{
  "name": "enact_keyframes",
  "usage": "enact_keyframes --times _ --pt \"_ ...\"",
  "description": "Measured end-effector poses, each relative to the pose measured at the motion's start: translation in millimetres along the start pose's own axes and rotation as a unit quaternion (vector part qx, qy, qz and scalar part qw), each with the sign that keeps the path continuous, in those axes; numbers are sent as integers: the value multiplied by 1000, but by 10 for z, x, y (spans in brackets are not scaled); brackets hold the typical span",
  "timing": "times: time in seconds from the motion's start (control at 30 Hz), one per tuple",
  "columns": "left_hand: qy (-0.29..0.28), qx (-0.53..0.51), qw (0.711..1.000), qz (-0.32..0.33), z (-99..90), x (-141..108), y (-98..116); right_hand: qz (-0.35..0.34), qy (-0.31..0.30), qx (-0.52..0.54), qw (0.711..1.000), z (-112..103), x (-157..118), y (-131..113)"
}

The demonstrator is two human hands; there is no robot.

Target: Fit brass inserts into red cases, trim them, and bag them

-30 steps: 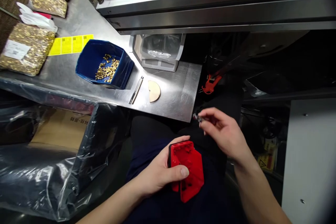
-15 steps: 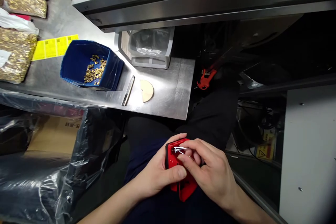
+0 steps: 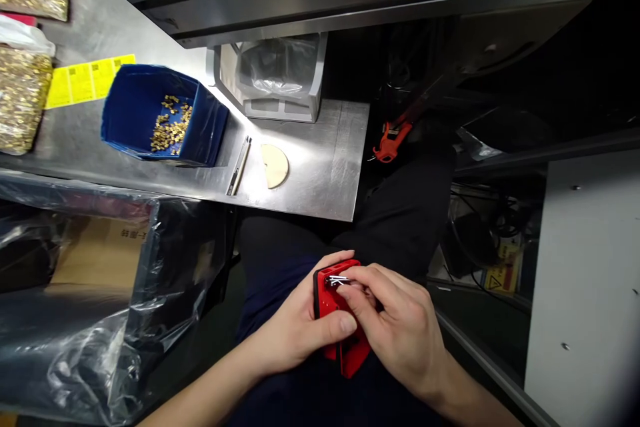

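Observation:
A red plastic housing [image 3: 329, 305] with a black edge is held over my lap. My left hand [image 3: 310, 327] wraps round it from the left, the thumb pressed across its front. With thumb and forefinger, my right hand [image 3: 395, 320] pinches a small shiny metal piece with thin prongs [image 3: 338, 279] at the upper part of the housing. The fingertips cover most of that piece, so its exact kind is unclear. Part of the housing lies hidden behind my right fingers.
On the metal bench [image 3: 330, 167] stand a blue bin [image 3: 215, 123] with small brass parts [image 3: 170, 130] and a grey bin [image 3: 317, 90] with a plastic bag. A slim pen-like tool [image 3: 239, 167] and a pale half-disc [image 3: 275, 165] lie nearby. An orange-handled tool [image 3: 393, 141] hangs right of the bench.
The bench scene has shifted slightly left and up in view. My right fingertips and the metal piece sit a little closer to the housing's upper left. Both grips stay held.

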State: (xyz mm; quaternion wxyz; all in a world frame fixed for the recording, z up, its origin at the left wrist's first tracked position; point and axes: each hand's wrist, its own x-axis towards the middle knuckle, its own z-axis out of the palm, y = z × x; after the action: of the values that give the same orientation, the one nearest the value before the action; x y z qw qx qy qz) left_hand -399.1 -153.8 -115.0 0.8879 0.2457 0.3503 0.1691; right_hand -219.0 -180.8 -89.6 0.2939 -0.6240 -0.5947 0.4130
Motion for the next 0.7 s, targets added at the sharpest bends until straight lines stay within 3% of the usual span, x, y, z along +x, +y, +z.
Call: enact_keyframes --times 0.2,0.43,0.7 --pt "-27 -51 998 20 16 38 39 18 35 39 998 -150 66 87" --pt "-19 -53 998 -20 -35 42 30 -178 -72 -26 981 -267 180 189" --pt "-35 -46 998 7 -12 37 52 -197 -111 -40 973 -220 187 207"
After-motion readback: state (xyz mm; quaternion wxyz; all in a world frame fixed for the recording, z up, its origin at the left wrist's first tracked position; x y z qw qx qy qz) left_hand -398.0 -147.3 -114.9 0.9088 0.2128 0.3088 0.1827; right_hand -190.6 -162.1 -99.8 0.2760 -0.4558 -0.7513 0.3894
